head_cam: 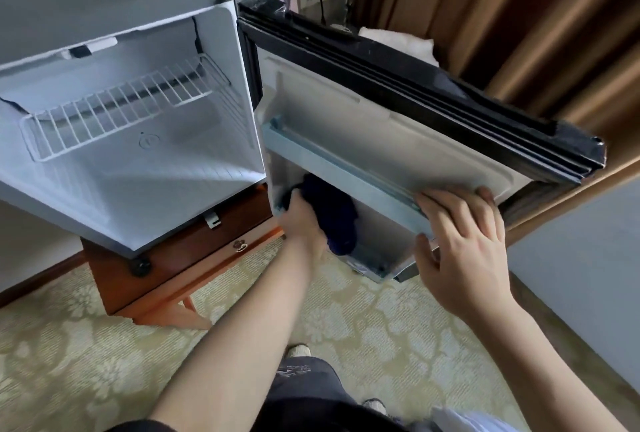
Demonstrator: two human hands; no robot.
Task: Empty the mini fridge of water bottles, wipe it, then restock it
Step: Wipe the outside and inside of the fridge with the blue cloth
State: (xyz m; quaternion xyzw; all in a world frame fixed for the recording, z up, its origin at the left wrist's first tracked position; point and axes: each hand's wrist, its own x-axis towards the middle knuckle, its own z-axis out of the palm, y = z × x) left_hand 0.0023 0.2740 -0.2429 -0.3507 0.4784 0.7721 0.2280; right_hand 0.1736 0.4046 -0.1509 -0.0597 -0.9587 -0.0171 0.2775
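Mini fridge [104, 161] emptied, door [381, 126] swung wide. Left hand [301, 220] pressing dark cloth [332, 220] into the lower door shelf [367, 265]; right hand [464, 244] gripping the upper door rail [332, 168]. No water bottles visible. Risk: hard scrubbing popping the rail loose.

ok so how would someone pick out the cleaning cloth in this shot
Find the open fridge door swung out to the right. Below its pale blue door shelf, the left hand presses a dark navy cloth against the liner, the only dark thing there.
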